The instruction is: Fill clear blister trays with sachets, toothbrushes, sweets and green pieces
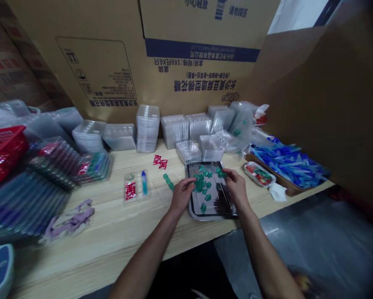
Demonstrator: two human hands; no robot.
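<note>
Left hand [182,196] and right hand [234,187] picking at green pieces [202,185] on a dark tray [205,216]

Hands are apart, fingertips pinching over the pile; a careless nudge is risking pieces sliding off the rim onto the worktop [111,211].

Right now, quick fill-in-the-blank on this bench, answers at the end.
1. The left hand and right hand are over a dark tray of ____ packets.
2. Red packets lie on the table to the ____ of that tray.
3. Blue packets are heaped in a ____ tray.
4. Behind the table stand large ____ boxes.

Answers: green; left; brown; cardboard.
</note>
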